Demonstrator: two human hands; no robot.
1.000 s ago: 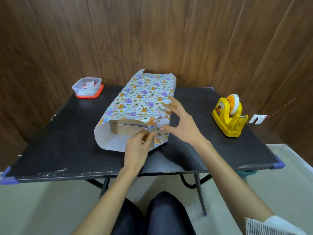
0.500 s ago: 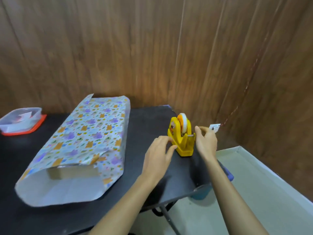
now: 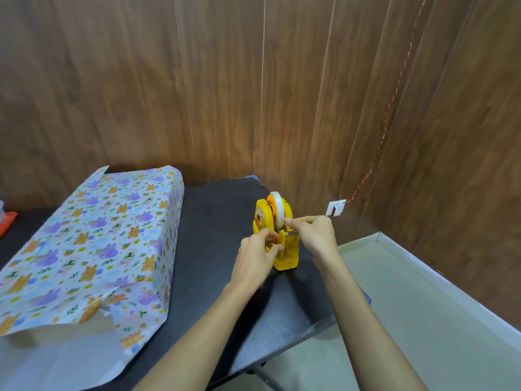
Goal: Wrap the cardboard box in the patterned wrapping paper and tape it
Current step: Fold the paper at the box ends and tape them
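The cardboard box lies on the black table [image 3: 217, 249], covered by patterned wrapping paper [image 3: 107, 238] printed with purple and orange shapes; only a sliver of brown cardboard [image 3: 104, 313] shows at the near open end, where the paper hangs loose. A yellow tape dispenser [image 3: 284, 249] with a white tape roll [image 3: 277, 206] stands near the table's right edge. My left hand [image 3: 258, 256] grips the dispenser's near left side. My right hand [image 3: 314, 234] pinches the tape end at the roll's front, above the cutter.
A red-lidded container edge [image 3: 7, 221] shows at the far left. A wood-panelled wall [image 3: 253, 94] stands close behind the table, with a small white socket [image 3: 335, 208] and a red cord. The table's right edge drops to a pale floor [image 3: 408, 320].
Both hands left the paper's open end and went to the tape dispenser. My left hand now grips its body and my right hand pinches the tape end. My view swung right.
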